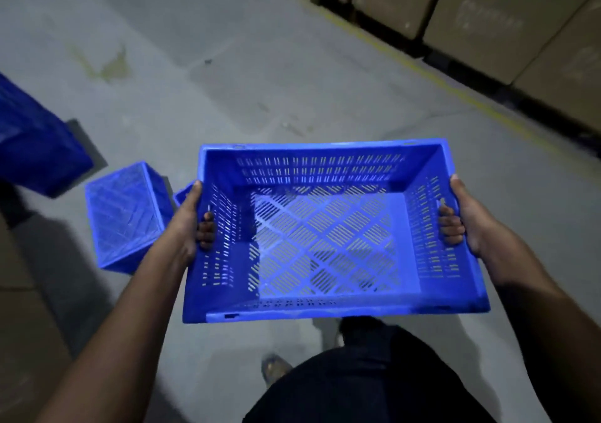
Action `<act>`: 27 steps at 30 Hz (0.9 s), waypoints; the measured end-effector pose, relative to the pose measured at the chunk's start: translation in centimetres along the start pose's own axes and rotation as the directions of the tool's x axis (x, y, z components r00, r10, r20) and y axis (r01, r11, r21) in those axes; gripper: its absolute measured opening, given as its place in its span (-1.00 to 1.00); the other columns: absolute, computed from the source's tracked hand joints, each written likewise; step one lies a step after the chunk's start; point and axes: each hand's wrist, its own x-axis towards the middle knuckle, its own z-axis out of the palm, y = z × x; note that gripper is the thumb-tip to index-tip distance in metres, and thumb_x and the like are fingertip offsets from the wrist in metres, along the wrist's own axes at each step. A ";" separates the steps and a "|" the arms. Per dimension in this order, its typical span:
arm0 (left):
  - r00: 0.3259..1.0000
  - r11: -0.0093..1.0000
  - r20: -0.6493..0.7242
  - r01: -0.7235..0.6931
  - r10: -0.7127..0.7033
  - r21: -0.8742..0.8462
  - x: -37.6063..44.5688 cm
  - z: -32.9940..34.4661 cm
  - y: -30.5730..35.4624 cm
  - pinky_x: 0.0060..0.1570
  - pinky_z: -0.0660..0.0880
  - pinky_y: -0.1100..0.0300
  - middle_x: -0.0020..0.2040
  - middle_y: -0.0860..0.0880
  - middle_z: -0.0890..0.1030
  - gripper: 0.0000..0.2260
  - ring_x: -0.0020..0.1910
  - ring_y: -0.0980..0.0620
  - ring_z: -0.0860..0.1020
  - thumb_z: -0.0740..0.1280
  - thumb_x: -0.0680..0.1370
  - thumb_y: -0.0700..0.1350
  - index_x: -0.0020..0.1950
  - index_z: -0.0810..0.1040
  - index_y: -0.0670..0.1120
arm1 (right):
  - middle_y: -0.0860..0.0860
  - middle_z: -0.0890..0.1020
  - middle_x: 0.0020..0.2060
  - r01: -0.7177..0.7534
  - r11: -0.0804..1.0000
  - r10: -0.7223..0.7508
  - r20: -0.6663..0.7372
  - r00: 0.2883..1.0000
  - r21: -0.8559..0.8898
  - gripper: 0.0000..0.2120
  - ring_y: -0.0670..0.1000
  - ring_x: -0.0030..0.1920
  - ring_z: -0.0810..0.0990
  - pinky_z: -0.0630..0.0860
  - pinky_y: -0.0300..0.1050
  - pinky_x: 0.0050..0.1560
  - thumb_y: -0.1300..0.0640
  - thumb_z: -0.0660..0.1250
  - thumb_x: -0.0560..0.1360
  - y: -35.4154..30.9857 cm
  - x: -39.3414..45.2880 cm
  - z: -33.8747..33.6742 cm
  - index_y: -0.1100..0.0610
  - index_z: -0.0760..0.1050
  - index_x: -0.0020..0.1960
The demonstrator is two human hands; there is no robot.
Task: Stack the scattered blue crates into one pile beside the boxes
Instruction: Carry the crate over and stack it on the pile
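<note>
- Centre frame, held above grey concrete floor: open-topped rectangular blue plastic crate, slotted walls, diamond-pattern perforated base, nothing inside.
- Left hand on left short wall, fingers curled through handle slot, gripping.
- Right hand on right short wall, fingers likewise hooked through handle, thumb along rim.
- Left of frame: second blue crate overturned on floor; taller blue stack at far left edge.
- Upper right: row of brown cardboard boxes.

Looking like a warehouse: bare concrete floor showing a yellow painted line, big cardboard boxes sitting in a row on dark pallets, blue plastic crates lying around
</note>
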 end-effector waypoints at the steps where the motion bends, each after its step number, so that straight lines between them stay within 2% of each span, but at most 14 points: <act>1: 1.000 1.000 -0.002 -0.003 0.003 0.020 1.1 1.7 1.3 -0.60 0.05 0.34 -0.58 0.05 0.16 -0.38 -0.67 0.10 0.10 0.20 0.33 0.55 -0.43 0.25 -0.01 | -0.07 0.13 -0.64 0.000 1.000 0.000 -0.019 1.000 0.009 -0.33 -0.09 -0.68 0.06 0.05 -0.37 -0.62 -0.59 0.14 0.30 -0.8 0.7 -1.1 0.03 0.18 -0.45; 7: 0.999 0.994 0.042 0.008 -0.013 0.113 7.2 12.9 9.2 -0.56 0.05 0.39 -0.62 0.05 0.16 -0.40 -0.70 0.11 0.10 0.14 0.38 0.53 -0.40 0.21 -0.01 | -0.06 0.15 -0.63 0.032 1.000 -0.031 -0.139 0.990 0.001 -0.33 -0.09 -0.68 0.06 0.04 -0.39 -0.59 -0.59 0.15 0.28 -8.5 4.6 -7.1 0.03 0.16 -0.39; 14: 0.996 0.999 0.089 0.027 -0.031 0.044 12.8 20.6 17.8 -0.56 0.07 0.43 -0.63 0.06 0.15 -0.39 -0.72 0.12 0.10 0.13 0.38 0.53 -0.45 0.23 -0.01 | -0.05 0.13 -0.61 0.055 0.998 -0.061 -0.171 0.983 -0.039 -0.34 -0.08 -0.66 0.06 0.03 -0.38 -0.57 -0.57 0.15 0.31 -21.4 10.3 -10.0 0.04 0.16 -0.39; 22: 0.999 1.000 0.041 0.006 -0.006 -0.001 24.1 22.8 31.1 -0.55 0.08 0.42 -0.62 0.05 0.15 -0.40 -0.70 0.11 0.09 0.13 0.38 0.53 -0.38 0.18 0.00 | -0.05 0.13 -0.60 0.080 0.991 -0.093 -0.134 0.987 -0.106 -0.33 -0.06 -0.64 0.06 0.02 -0.35 -0.55 -0.58 0.17 0.30 -37.3 23.4 -4.6 0.04 0.18 -0.40; 27: 1.000 0.999 0.015 -0.023 0.023 -0.031 31.6 22.9 42.3 -0.56 0.06 0.41 -0.62 0.04 0.16 -0.38 -0.70 0.11 0.09 0.14 0.38 0.53 -0.45 0.21 -0.01 | -0.06 0.14 -0.62 0.117 0.983 -0.135 -0.122 0.983 -0.141 -0.34 -0.08 -0.66 0.07 0.03 -0.39 -0.54 -0.58 0.15 0.31 -48.7 31.5 1.2 0.03 0.18 -0.40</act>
